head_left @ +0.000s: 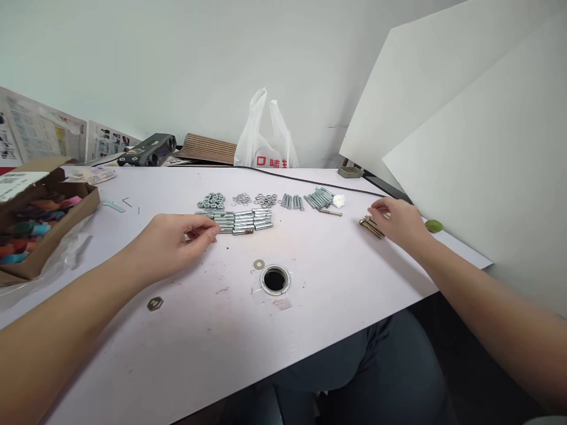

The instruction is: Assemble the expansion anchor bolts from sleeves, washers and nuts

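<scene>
White desk (332, 289), pale wall (177, 65) behind; metal-rimmed hole (275, 280) near the front. Left hand (179, 239) curled beside stacked metal cylinders (243, 222), hiding some; right hand (398, 219) at brass-coloured bolts (372, 228), desk's right side. Can't tell what either grips (fingers mask it). Cardboard box (66, 232) cut off at left.

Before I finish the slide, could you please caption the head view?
Left hand beside stacked silvery cylinders, right hand at brass-coloured bolts, on a white table.

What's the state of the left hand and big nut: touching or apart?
Apart: the head view shows bare tabletop between the left hand and big nut.
</scene>
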A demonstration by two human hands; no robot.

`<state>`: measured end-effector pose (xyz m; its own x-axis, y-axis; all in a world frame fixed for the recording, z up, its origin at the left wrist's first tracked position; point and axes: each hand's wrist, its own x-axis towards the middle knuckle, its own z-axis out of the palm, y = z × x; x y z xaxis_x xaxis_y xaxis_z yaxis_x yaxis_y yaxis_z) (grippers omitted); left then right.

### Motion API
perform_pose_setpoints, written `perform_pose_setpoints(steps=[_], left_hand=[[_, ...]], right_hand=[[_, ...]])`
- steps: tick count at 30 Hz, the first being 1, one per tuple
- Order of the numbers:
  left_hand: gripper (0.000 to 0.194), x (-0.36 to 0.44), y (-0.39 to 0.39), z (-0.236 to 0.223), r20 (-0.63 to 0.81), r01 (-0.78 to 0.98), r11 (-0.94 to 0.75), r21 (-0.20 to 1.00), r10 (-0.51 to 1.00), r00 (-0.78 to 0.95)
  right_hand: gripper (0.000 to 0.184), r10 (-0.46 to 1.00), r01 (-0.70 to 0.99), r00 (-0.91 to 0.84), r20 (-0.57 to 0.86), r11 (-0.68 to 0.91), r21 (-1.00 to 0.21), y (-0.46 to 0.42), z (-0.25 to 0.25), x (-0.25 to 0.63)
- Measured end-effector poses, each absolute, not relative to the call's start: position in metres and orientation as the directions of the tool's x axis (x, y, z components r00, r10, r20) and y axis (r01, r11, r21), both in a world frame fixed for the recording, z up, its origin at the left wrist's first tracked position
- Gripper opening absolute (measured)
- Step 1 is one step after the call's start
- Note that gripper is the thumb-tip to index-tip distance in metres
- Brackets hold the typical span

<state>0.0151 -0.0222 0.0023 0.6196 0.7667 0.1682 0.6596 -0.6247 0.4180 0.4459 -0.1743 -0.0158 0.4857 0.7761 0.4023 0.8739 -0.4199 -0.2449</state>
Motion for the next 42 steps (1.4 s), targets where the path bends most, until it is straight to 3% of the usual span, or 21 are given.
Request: perform_pose_setpoints(steps=[6, 10, 11, 13, 14, 16, 19, 23, 24, 28, 32, 37, 42], left_hand=[[0.029, 0.009, -0.018, 0.005, 0.202, 0.654, -0.658, 0.373, 0.746, 0.635], [0.031, -0.007, -0.014, 0.021, 0.246, 0.732, -0.621, 0.279, 0.783, 0.571], [0.031, -0.013, -0.012, 0.027, 0.186, 0.753, -0.596, 0.278, 0.802, 0.567], [0.029, -0.025, -0.011, 0.036, -0.146, 0.774, -0.552, 0.311, 0.777, 0.613], [0.030, -0.030, -0.011, 0.040, -0.339, 0.790, -0.522, 0.322, 0.715, 0.611], [0.042, -0.037, -0.012, 0.043, -0.525, 0.818, -0.473, 0.328, 0.629, 0.574], [0.052, -0.039, -0.014, 0.041, -0.605, 0.812, -0.474, 0.340, 0.551, 0.575], [0.053, -0.035, -0.022, 0.038, -0.607, 0.814, -0.516, 0.268, 0.566, 0.558], [0.053, -0.034, -0.024, 0.038, -0.606, 0.821, -0.518, 0.240, 0.581, 0.543], [0.045, -0.032, -0.028, 0.036, -0.587, 0.845, -0.500, 0.190, 0.631, 0.506], [0.034, -0.031, -0.023, 0.031, -0.560, 0.837, -0.493, 0.237, 0.634, 0.533], [0.028, -0.027, -0.017, 0.023, -0.522, 0.810, -0.517, 0.277, 0.626, 0.579], [0.022, -0.010, -0.024, 0.010, -0.360, 0.701, -0.620, 0.353, 0.601, 0.714]], right_hand=[[0.033, 0.705, 0.830, 0.540, 0.459, -0.359, -0.426, -0.171, 0.036, 0.411], [0.039, 0.905, 0.928, 0.295, 0.308, -0.194, -0.319, -0.162, 0.032, 0.332], [0.037, 0.949, 0.949, 0.179, 0.260, -0.096, -0.301, -0.161, 0.028, 0.308], [0.036, 0.985, 0.933, -0.023, 0.173, 0.084, -0.349, -0.158, 0.023, 0.262], [0.033, 0.987, 0.916, -0.108, 0.121, 0.146, -0.374, -0.155, 0.022, 0.243], [0.029, 0.979, 0.900, -0.189, 0.076, 0.204, -0.385, -0.140, 0.024, 0.221], [0.021, 0.991, 0.948, -0.064, 0.114, 0.096, -0.303, -0.104, 0.029, 0.231], [0.018, 0.920, 0.922, 0.331, 0.211, -0.267, -0.281, -0.073, 0.022, 0.290], [0.018, 0.914, 0.909, 0.366, 0.176, -0.311, -0.277, -0.071, 0.017, 0.303], [0.020, 0.905, 0.883, 0.425, -0.014, -0.418, -0.215, -0.075, 0.002, 0.343], [0.025, 0.870, 0.855, 0.491, -0.037, -0.490, -0.170, -0.073, -0.001, 0.368], [0.029, 0.896, 0.881, 0.427, -0.123, -0.443, -0.169, -0.068, -0.009, 0.389], [0.030, 0.905, 0.887, 0.407, -0.122, -0.424, -0.185, -0.076, -0.002, 0.388]])
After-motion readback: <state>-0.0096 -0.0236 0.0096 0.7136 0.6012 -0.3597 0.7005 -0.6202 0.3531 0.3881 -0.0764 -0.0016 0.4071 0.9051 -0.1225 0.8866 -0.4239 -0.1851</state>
